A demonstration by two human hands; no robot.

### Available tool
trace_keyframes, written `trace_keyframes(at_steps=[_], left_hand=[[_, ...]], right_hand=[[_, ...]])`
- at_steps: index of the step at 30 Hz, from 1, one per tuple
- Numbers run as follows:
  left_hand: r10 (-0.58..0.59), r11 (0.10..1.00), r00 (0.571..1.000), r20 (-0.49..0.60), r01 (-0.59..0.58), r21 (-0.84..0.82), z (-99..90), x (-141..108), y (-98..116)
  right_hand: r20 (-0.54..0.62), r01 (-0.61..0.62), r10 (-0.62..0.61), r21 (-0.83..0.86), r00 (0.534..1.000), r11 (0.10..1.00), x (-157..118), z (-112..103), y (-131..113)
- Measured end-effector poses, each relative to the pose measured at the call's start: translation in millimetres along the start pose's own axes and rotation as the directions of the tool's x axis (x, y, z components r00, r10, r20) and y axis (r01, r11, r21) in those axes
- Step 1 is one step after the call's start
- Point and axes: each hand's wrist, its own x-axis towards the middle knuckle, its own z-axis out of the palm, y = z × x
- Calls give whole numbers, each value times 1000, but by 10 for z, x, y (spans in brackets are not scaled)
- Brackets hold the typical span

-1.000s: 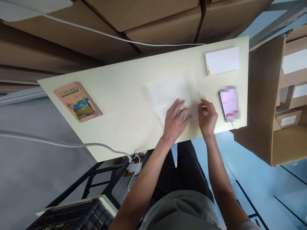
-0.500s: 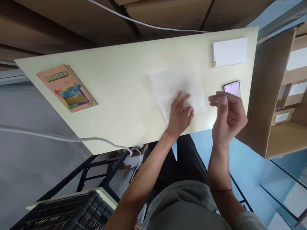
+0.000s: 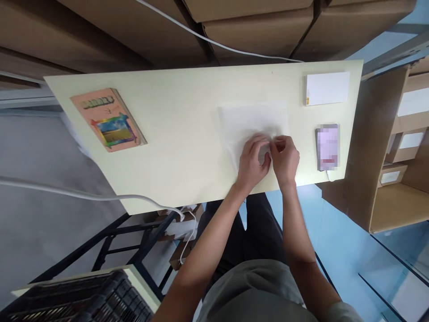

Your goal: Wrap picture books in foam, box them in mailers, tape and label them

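Note:
A thin, translucent white sheet, possibly a flat bag, lies on the pale table in front of me. My left hand is over its lower part, fingers curled and closed on it, thumb bent below. Close beside it, my right hand is closed in a pinch at the sheet's right edge. The fingertips of both hands nearly meet, and they partly hide what lies between them.
A pink book lies at the table's left, a white box at the back right, and a phone nearer on the right. Cardboard boxes stand behind. A white cable crosses the left; a black crate stands below left.
My right hand has come down and left from above the phone to the sheet's right edge, beside my left hand. My left fingers have curled more. The view has shifted slightly.

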Motion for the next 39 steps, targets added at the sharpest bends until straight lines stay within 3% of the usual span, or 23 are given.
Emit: trace_keyframes(at_steps=[7, 10, 13, 17, 19, 21, 24, 28, 35, 39], left_hand=[[-259, 924, 962, -86, 220, -313, -462, 44, 342], [-420, 841, 901, -106, 343, -418, -750, -48, 494], [-567, 754, 812, -141, 442, -486, -1043, -176, 528], [-679, 708, 682, -271, 512, -486, -1388, -353, 301], [-692, 716, 625, -362, 534, -449, -1530, -425, 77], [-673, 740, 581, -459, 539, -402, -1655, -484, -171], [-604, 788, 572, -554, 531, -310, -1802, -547, -471], [-539, 808, 564, -626, 557, -194, -1862, -560, -616], [-507, 826, 567, -649, 536, -176, -1861, -468, -681], [-515, 832, 619, -593, 527, -173, -1912, -496, -727]], right_hand=[[-31, 273, -272, 55, 962, 960, -385, -88, -452], [31, 357, -361, 105, 932, 928, -662, -60, -699], [179, 413, -439, 164, 880, 896, -909, 54, -885], [348, 446, -512, 255, 785, 858, -1081, 254, -980], [360, 468, -526, 241, 771, 850, -1049, 349, -960], [323, 503, -525, 155, 788, 850, -928, 452, -892], [273, 526, -496, -46, 824, 849, -648, 647, -706], [277, 513, -451, -216, 848, 831, -371, 912, -427], [235, 490, -434, -304, 870, 817, -402, 1029, -344], [206, 466, -418, -338, 885, 818, -460, 1032, -376]])
